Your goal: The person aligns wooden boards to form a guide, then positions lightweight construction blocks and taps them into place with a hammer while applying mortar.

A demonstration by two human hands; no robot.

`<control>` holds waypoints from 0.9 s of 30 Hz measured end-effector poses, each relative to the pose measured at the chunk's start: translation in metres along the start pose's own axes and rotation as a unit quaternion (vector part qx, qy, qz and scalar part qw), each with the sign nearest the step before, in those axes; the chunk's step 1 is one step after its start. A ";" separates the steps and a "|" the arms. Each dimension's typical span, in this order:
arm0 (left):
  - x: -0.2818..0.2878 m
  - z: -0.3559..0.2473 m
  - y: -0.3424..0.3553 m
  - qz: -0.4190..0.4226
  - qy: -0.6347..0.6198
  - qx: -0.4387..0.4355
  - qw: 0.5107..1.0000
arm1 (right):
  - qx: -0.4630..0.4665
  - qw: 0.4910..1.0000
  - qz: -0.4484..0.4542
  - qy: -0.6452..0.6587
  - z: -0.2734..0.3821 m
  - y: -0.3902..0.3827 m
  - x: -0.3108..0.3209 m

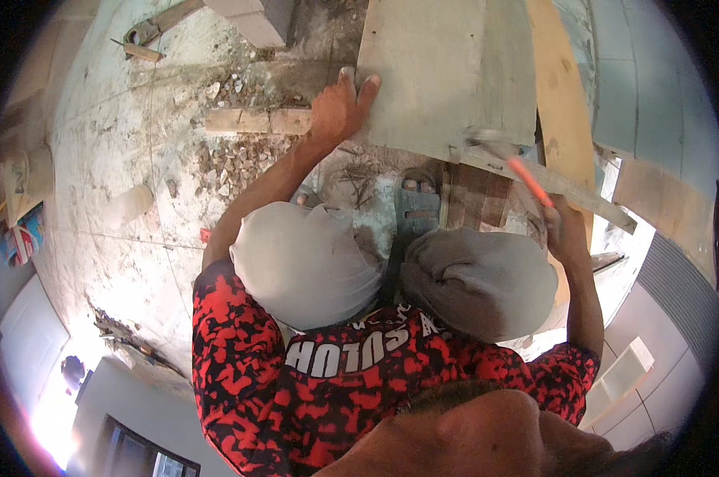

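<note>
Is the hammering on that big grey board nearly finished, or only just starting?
Hard to tell. Done: the grey board lies over a wooden plank. In hand: the left hand presses its edge; the right hand swings a blurred orange-handled hammer. Left: loose nails lie unused below.

One view only, head-worn fisheye, looking steeply down past chin and red-black shirt onto bent knees and floor. Close in: knees fill centre, grey board just beyond, at arm's reach. Edges curve hard twd rim, corners black. No 2nd view to overlap.
</note>
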State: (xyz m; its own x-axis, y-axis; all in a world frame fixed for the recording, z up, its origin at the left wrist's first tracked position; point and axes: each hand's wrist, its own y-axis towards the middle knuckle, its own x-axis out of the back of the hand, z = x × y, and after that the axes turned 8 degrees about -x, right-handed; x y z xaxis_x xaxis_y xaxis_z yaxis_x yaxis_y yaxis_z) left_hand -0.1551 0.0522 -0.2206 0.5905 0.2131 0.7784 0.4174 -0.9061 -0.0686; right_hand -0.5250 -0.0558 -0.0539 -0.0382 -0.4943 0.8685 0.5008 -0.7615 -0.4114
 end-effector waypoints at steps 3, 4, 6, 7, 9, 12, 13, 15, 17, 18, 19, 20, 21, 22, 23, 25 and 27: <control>0.002 -0.001 -0.008 0.021 0.000 0.026 0.999 | 0.117 0.959 -0.022 0.256 -0.025 -0.010 -0.005; 0.006 -0.005 -0.004 0.031 -0.007 0.030 0.999 | 0.146 0.925 -0.020 0.350 -0.028 -0.007 -0.012; 0.006 -0.007 -0.001 0.025 -0.017 0.023 0.999 | 0.066 0.987 -0.006 0.146 -0.029 -0.002 -0.023; 0.002 -0.006 -0.002 0.007 -0.019 0.014 1.000 | 0.019 0.996 0.027 -0.087 -0.018 0.005 -0.022; -0.002 -0.002 0.002 -0.014 -0.010 0.001 1.000 | 0.037 0.999 -0.027 -0.019 -0.015 0.004 -0.018; -0.005 0.002 -0.013 0.012 -0.003 0.033 0.999 | 0.089 0.986 0.011 0.142 -0.026 -0.006 -0.004; 0.006 -0.007 -0.007 0.024 -0.017 0.040 0.999 | 0.083 0.984 0.006 0.156 -0.030 -0.008 -0.001; 0.009 -0.011 -0.001 0.032 -0.024 0.041 0.998 | 0.040 0.989 -0.017 0.142 -0.036 -0.010 -0.011; 0.003 -0.007 -0.002 0.025 -0.008 0.031 0.999 | -0.041 0.995 -0.001 0.091 -0.018 -0.009 -0.011; 0.001 -0.005 -0.001 0.010 -0.008 0.026 1.000 | -0.072 0.993 0.014 0.097 -0.015 -0.009 -0.009; -0.001 -0.004 -0.004 -0.002 -0.008 0.024 1.000 | -0.104 0.989 0.033 0.104 -0.015 -0.010 -0.010; -0.002 -0.004 -0.005 -0.014 -0.008 0.021 1.000 | -0.136 0.983 0.052 0.110 -0.016 -0.010 -0.010; -0.003 -0.004 -0.004 -0.019 -0.005 0.015 1.000 | -0.148 0.980 0.024 0.134 -0.027 -0.004 -0.005; -0.003 -0.006 -0.006 -0.019 -0.002 0.011 1.000 | -0.164 0.974 -0.001 0.157 -0.035 0.000 0.001; 0.000 -0.006 -0.006 -0.023 0.005 0.008 1.000 | -0.178 0.953 -0.059 0.238 -0.020 0.006 0.011; 0.010 -0.013 0.000 0.044 -0.027 0.047 0.998 | -0.192 0.954 -0.055 0.225 -0.007 0.017 0.038; 0.016 -0.013 -0.005 0.068 -0.025 0.091 0.993 | -0.167 0.975 0.074 0.128 -0.004 0.036 0.053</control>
State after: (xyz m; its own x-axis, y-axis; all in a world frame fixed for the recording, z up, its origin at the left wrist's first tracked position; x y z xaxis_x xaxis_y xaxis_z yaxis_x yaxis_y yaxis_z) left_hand -0.1568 0.0557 -0.1996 0.6815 0.1157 0.7226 0.4466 -0.8480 -0.2854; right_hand -0.5123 -0.1110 -0.0237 -0.2230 -0.6648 0.7130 0.2087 -0.7470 -0.6313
